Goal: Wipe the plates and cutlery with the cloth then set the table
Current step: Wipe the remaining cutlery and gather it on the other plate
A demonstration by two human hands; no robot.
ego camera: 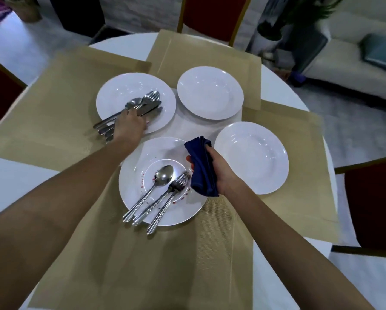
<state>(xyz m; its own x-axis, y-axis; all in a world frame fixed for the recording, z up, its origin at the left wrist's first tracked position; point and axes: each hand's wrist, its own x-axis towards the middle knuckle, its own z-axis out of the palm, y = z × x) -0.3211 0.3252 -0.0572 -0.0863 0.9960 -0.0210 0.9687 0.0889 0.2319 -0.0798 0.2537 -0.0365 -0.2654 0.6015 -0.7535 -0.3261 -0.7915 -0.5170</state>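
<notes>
Cloth (202, 166) bunched in right hand (223, 173) grip above near plate (142, 153). Left hand (129, 121) clasping cutlery (142, 104) on far-left plate (165, 113).

The left plate (111, 95), far plate (209, 92), right plate (252, 157) and near plate (131, 175) look like glazed white ceramic, smooth and glossy with bright glints. The near plate is flecked with red specks. The bundle (146, 102), spoon (164, 173) and forks (179, 183) are polished metal, mirror-bright at the heads, with embossed handles. The cloth (202, 168) is soft, matt, dark-blue fabric. The mats (142, 265) are tan woven material, finely ribbed, with a faint sheen. The table (13, 180) is smooth and white. The chair (212, 12) has matt red upholstery in a golden frame.
</notes>
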